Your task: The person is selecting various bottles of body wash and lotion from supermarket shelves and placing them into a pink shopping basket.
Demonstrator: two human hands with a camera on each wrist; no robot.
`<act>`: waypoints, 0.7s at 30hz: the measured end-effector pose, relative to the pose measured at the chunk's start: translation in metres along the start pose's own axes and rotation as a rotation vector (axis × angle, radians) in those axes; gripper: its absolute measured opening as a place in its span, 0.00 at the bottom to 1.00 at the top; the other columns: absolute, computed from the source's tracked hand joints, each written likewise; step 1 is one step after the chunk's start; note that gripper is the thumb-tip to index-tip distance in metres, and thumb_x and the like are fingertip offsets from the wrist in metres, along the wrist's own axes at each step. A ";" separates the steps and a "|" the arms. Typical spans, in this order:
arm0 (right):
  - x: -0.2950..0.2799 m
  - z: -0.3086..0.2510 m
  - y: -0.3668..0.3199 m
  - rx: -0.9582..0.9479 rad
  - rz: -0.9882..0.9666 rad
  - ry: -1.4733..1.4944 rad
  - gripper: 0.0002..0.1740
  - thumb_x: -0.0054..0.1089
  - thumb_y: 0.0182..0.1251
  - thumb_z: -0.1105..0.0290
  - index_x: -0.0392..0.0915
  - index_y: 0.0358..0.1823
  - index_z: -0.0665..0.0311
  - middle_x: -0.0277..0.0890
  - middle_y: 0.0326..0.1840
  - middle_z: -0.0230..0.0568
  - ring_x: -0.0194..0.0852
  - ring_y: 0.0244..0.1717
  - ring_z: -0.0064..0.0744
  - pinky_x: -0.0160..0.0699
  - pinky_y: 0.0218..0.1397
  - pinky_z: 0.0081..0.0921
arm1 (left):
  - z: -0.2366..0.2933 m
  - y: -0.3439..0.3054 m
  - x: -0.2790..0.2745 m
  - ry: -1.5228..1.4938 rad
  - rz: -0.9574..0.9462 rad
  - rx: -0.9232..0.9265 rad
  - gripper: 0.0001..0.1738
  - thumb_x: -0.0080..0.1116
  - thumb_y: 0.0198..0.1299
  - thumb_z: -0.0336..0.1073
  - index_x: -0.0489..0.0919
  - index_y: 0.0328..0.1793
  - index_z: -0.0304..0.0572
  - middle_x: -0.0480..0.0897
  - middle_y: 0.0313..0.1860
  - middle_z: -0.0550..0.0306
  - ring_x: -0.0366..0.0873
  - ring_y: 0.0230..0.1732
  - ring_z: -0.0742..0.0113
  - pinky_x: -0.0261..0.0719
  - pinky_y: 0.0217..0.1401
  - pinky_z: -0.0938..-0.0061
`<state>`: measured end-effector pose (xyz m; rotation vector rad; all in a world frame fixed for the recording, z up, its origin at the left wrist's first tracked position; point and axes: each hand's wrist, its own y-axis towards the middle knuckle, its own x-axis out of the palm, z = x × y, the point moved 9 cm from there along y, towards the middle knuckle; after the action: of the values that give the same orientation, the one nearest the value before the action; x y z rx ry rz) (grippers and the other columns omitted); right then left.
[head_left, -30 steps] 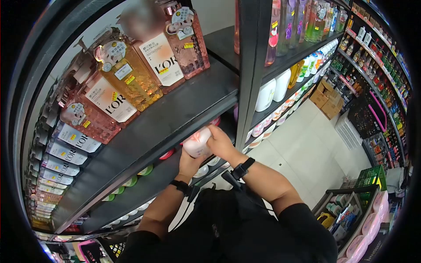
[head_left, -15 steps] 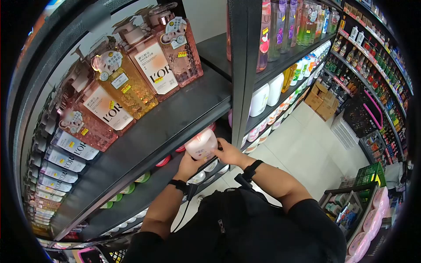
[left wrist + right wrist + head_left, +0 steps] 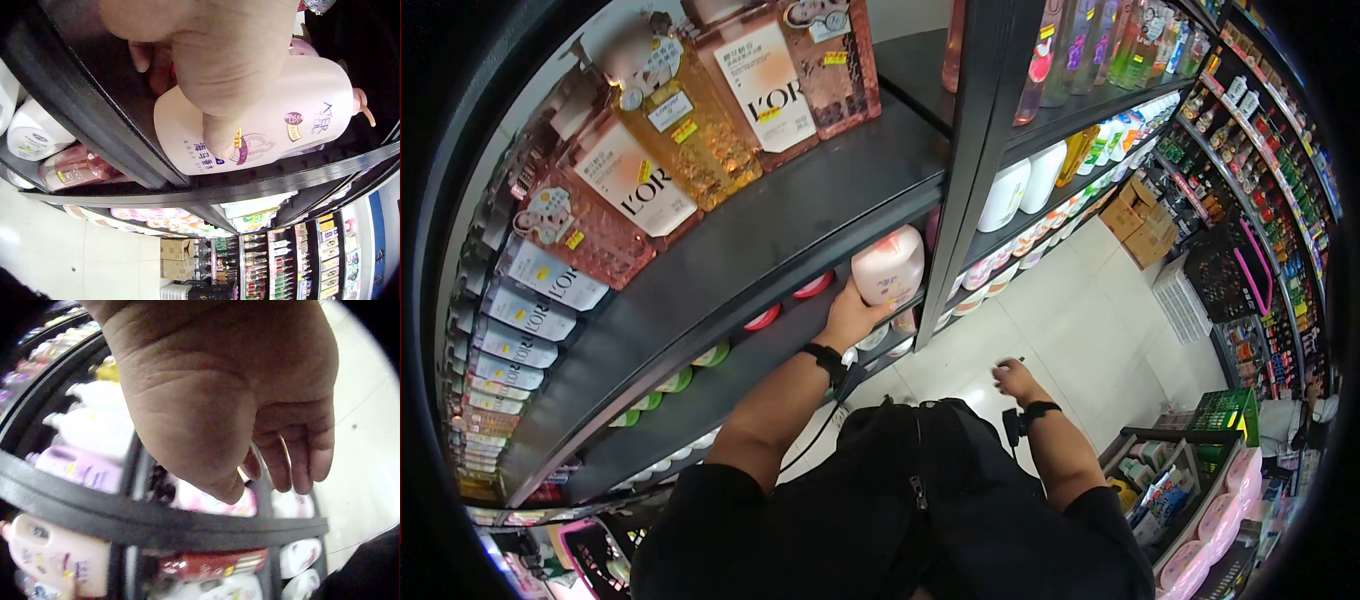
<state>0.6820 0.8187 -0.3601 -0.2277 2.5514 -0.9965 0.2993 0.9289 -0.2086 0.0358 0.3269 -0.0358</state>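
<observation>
My left hand grips a pale pink pump bottle by its lower end, at the right end of a black shelf beside the upright post. In the left wrist view, the thumb lies across the front label of the bottle, and the pink pump points right. The other fingers are mostly hidden behind it. Away from the shelf, over the floor, hangs my right hand, holding nothing, its fingers loosely bent in the right wrist view.
Large pink and amber bottles line the shelf above. Red-capped items sit left of the pump bottle. Past the black post are white bottles. Cardboard boxes and a shopping basket stand on the floor; a cart is at right.
Both hands held the pump bottle earlier. The right hand has let go and drawn back toward the lower right; the left has moved the bottle up and right, toward the post.
</observation>
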 end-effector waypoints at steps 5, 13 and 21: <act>-0.043 0.221 -0.014 0.368 0.101 -0.453 0.21 0.63 0.68 0.59 0.79 0.23 0.70 0.78 0.19 0.48 0.75 0.18 0.36 0.72 0.21 0.40 | 0.017 -0.001 0.000 0.143 -0.027 -0.097 0.43 0.78 0.50 0.44 0.70 0.71 0.42 0.85 0.59 0.47 0.82 0.61 0.52 0.76 0.66 0.62; 0.003 0.275 -0.069 0.482 -0.102 -0.098 0.16 0.62 0.68 0.61 0.82 0.38 0.71 0.83 0.33 0.43 0.81 0.29 0.40 0.79 0.32 0.39 | 0.021 0.001 0.002 0.255 -0.096 -0.191 0.43 0.76 0.51 0.49 0.69 0.72 0.46 0.85 0.59 0.48 0.81 0.63 0.49 0.71 0.70 0.58; 0.027 0.016 0.044 -0.298 0.020 -0.237 0.29 0.65 0.65 0.55 0.77 0.59 0.71 0.84 0.51 0.57 0.84 0.54 0.50 0.80 0.58 0.38 | 0.026 -0.002 0.001 0.347 -0.056 -0.208 0.41 0.77 0.48 0.48 0.72 0.69 0.47 0.86 0.58 0.49 0.80 0.64 0.49 0.71 0.69 0.57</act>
<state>0.6636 0.8333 -0.4090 -0.3769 2.4652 -0.5411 0.3082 0.9260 -0.1847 -0.1755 0.6768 -0.0514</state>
